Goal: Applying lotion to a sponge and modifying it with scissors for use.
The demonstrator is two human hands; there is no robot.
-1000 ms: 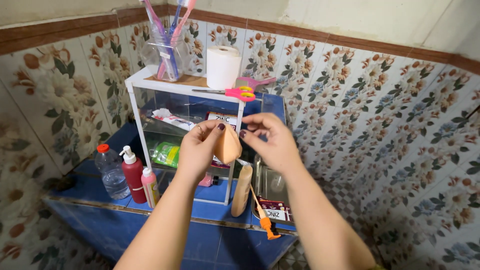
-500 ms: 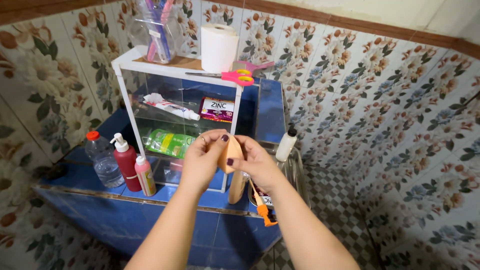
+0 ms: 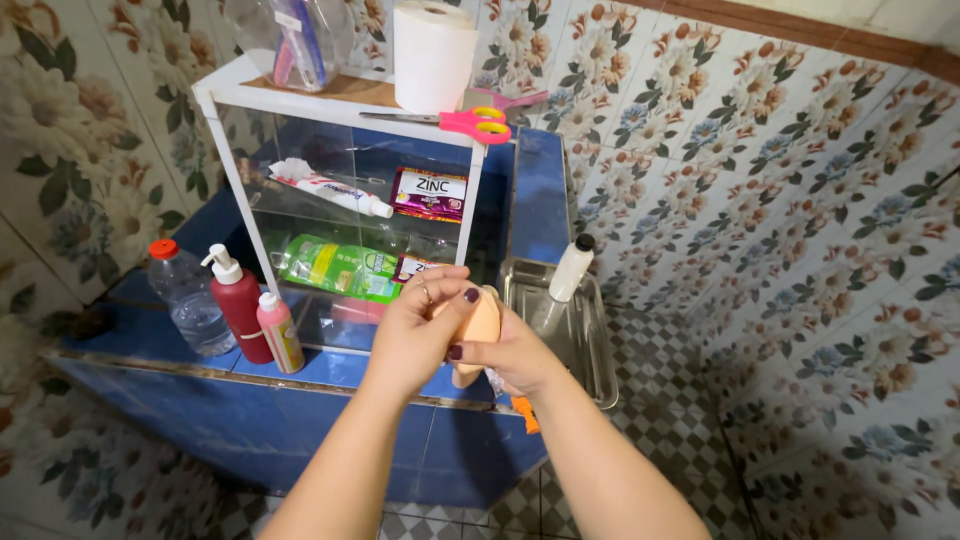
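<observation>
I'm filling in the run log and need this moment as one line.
left hand: grips peach sponge | right hand: cups it from below | place: before white glass shelf, above blue ledge | beside: metal tray

Three bottles by the rack (clear, dark red, pink), one paper roll, one pair of scissors

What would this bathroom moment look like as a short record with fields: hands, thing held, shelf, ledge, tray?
Left hand: left hand wraps its fingers over the orange sponge
Right hand: right hand cups the same sponge from below
Shelf top: paper roll, pink scissors, clear cup of toothbrushes
Shelf inside: toothpaste tube, green packet
Blue ledge: water bottle, red pump bottle, small pink bottle
Metal tray: metal tray holds a white bottle with a dark cap
</observation>
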